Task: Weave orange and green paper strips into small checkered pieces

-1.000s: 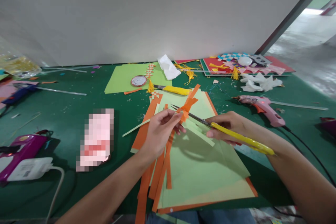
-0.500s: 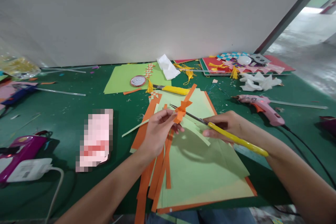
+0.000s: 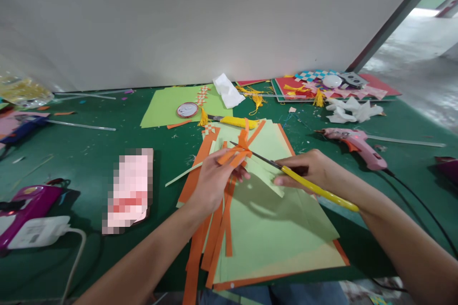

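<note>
Pinched in the fingers of my left hand [image 3: 212, 178] is a piece of folded orange paper [image 3: 244, 139], its narrow ends fanning out upward and toward the hand. My right hand [image 3: 308, 166] grips yellow-handled scissors [image 3: 318, 189]. Their dark blades point left and meet the orange paper; I cannot tell whether they are cutting into it. Below both hands lies a stack of pale green sheets [image 3: 275, 233] with orange sheets showing at its edges. Several long orange strips [image 3: 195, 257] lie along the stack's left side.
A yellow box cutter [image 3: 238, 122] lies behind the stack, near a round tape roll [image 3: 187, 110] and a woven strip with a tassel [image 3: 203, 116]. On the right is a pink glue gun [image 3: 361, 145] with its cord. A pixelated pink object [image 3: 130, 186] sits left.
The orange paper in my left hand has gone from a compact folded shape to one with longer, spread strips. The scissors have shifted slightly left.
</note>
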`<act>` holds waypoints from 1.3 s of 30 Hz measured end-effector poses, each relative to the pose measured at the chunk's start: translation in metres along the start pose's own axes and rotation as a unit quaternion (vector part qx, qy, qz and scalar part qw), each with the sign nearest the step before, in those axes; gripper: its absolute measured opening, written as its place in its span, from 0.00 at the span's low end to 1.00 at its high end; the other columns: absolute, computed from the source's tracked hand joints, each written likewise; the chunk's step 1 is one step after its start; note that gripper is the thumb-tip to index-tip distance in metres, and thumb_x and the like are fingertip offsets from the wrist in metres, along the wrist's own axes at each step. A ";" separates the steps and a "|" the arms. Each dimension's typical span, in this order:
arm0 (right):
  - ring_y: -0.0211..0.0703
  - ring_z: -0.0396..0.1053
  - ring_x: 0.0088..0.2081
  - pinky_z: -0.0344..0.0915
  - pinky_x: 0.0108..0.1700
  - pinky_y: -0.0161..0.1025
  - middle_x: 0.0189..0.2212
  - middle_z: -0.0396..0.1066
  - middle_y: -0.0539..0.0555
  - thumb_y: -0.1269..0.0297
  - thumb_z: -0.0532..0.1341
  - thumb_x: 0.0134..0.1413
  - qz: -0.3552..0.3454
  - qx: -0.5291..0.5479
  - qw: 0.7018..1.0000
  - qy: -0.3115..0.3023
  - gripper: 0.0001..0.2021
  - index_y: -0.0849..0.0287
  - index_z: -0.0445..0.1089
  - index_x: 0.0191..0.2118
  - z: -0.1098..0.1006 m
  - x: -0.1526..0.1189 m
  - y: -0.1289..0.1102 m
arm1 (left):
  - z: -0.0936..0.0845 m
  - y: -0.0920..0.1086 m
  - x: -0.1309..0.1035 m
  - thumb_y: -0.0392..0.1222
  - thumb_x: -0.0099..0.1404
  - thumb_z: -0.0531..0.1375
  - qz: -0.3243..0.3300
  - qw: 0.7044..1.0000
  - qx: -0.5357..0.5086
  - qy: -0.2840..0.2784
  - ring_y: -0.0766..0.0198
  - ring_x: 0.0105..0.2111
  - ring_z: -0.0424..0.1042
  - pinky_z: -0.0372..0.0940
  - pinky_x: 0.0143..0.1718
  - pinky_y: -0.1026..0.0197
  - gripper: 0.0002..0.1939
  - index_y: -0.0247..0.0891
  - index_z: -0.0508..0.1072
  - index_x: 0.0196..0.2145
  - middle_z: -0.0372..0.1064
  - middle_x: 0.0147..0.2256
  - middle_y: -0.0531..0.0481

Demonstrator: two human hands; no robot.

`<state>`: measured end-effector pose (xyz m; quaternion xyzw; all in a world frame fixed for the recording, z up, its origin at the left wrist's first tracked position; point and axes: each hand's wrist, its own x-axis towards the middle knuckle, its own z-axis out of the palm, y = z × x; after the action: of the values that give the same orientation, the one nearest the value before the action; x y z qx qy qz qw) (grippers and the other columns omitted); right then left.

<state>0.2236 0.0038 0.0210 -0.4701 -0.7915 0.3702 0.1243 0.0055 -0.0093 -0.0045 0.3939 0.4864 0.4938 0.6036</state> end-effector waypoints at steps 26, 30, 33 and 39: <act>0.35 0.62 0.21 0.62 0.25 0.34 0.22 0.62 0.45 0.59 0.67 0.49 -0.003 0.345 0.926 0.153 0.18 0.54 0.63 0.44 0.010 0.007 0.001 | 0.004 0.002 -0.004 0.44 0.61 0.64 -0.070 0.986 -0.036 -0.146 0.57 0.36 0.79 0.71 0.38 0.60 0.12 0.36 0.67 0.37 0.77 0.36 0.45; 0.34 0.63 0.22 0.61 0.24 0.33 0.24 0.64 0.45 0.60 0.68 0.48 0.006 0.328 0.930 0.168 0.18 0.54 0.64 0.44 0.008 0.006 0.000 | 0.005 0.004 -0.006 0.50 0.64 0.59 -0.103 0.978 -0.069 -0.168 0.54 0.33 0.79 0.72 0.34 0.59 0.13 0.37 0.65 0.34 0.78 0.34 0.40; 0.34 0.64 0.23 0.62 0.24 0.32 0.27 0.65 0.46 0.61 0.68 0.47 0.004 0.321 0.930 0.180 0.18 0.53 0.65 0.44 0.007 0.006 -0.001 | 0.004 0.005 -0.004 0.53 0.64 0.58 -0.124 0.971 -0.104 -0.174 0.54 0.31 0.79 0.72 0.32 0.61 0.15 0.38 0.65 0.34 0.78 0.34 0.39; 0.32 0.62 0.24 0.61 0.24 0.31 0.31 0.63 0.47 0.66 0.67 0.46 -0.026 0.321 0.922 0.215 0.18 0.53 0.65 0.44 0.010 0.008 0.002 | -0.004 0.005 -0.001 0.56 0.62 0.59 -0.198 0.946 -0.187 -0.176 0.54 0.40 0.78 0.72 0.38 0.62 0.20 0.34 0.74 0.34 0.77 0.40 0.37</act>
<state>0.2156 0.0066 0.0117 -0.4530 -0.5963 0.4908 0.4453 0.0005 -0.0092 -0.0002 0.2503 0.3397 0.3693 0.8280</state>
